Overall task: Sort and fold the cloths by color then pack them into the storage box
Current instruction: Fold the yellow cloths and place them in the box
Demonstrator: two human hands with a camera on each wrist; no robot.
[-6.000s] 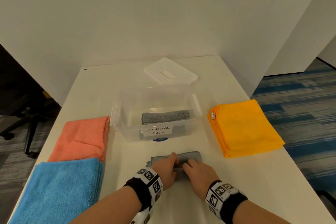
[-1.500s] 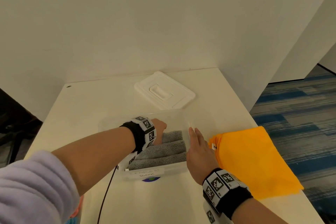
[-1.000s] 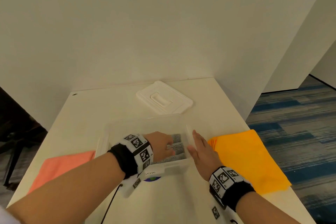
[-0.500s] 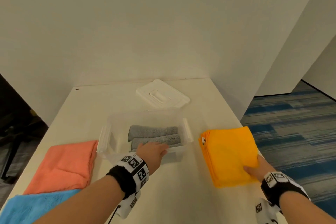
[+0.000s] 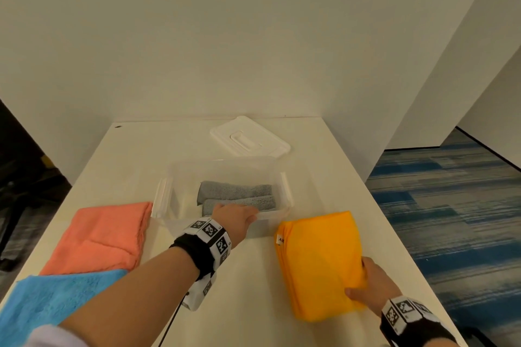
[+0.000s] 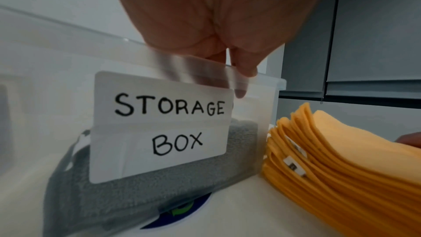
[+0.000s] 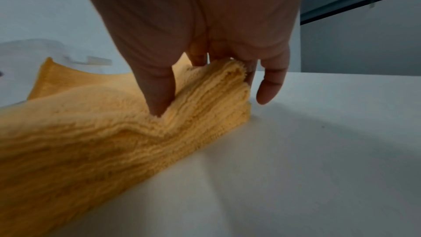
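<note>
The clear storage box (image 5: pixel 169 191) stands mid-table and holds two rolled grey cloths (image 5: pixel 236 197); its label (image 6: pixel 159 123) reads STORAGE BOX. My left hand (image 5: pixel 236 215) sits on the box's front rim, its fingers (image 6: pixel 218 57) hooked over the edge into the box. To the right lies a folded stack of orange cloths (image 5: pixel 318 259). At the stack's near right corner, my right hand (image 5: pixel 363 282) pinches the top layers between thumb (image 7: pixel 157 93) and fingers, lifting a ridge of orange cloth (image 7: pixel 91 132).
A salmon cloth (image 5: pixel 104 236) and a blue cloth (image 5: pixel 56 298) lie at the left of the white table (image 5: pixel 248 304). The box's white lid (image 5: pixel 249 139) rests behind the box near the wall. Beyond the table's right edge is blue carpet (image 5: pixel 451 205).
The second grey roll went from the table into the box. My right hand left the box's side and took hold of the orange stack's near corner. My left hand drew back to the front rim.
</note>
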